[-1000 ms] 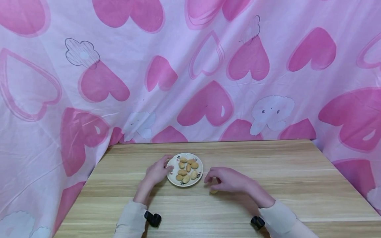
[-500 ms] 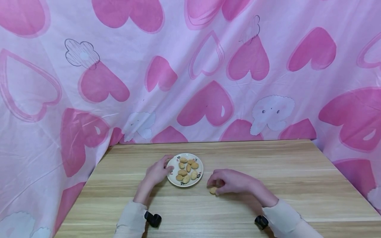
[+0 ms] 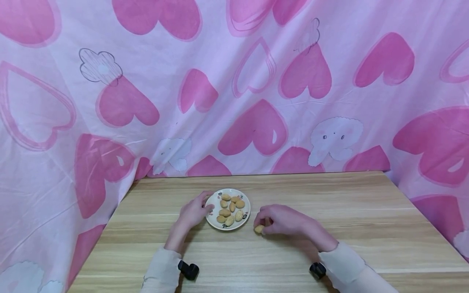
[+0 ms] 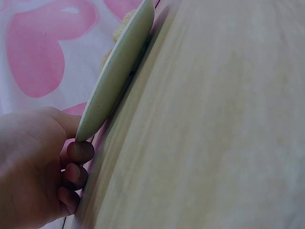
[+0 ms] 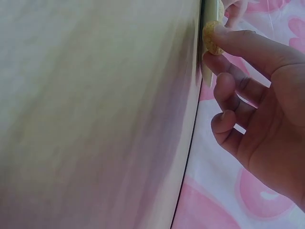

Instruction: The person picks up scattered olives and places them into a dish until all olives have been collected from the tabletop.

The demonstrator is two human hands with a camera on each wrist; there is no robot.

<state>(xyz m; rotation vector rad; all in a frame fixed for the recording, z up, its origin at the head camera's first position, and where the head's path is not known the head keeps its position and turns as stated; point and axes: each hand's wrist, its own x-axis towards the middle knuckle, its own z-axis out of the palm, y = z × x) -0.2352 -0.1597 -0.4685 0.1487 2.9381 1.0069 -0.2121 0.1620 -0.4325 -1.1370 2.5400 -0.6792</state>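
Note:
A small white plate (image 3: 212, 223) with printed marks on its rim holds several tan, almond-shaped nuts (image 3: 224, 212). My left hand (image 3: 193, 211) grips the plate's left rim, the thumb over the edge; in the left wrist view the fingers curl below that rim. Right of the plate, my right hand (image 3: 281, 219) pinches one more nut (image 5: 212, 38) between thumb and index finger. Its other fingers are bent and hold nothing. The pinched nut is close to the tabletop in the head view; I cannot tell exactly how high.
The wood-grain table (image 3: 234, 260) reaches back to a pink cloth (image 3: 256, 81) with hearts, which also hangs along both sides. A black wrist camera (image 3: 188, 270) is worn at the left cuff, another black camera (image 3: 317, 270) at the right.
My right hand came down to the nut on the table, pinched it, and has shifted it slightly toward the plate and away from me. The left hand and plate stay put.

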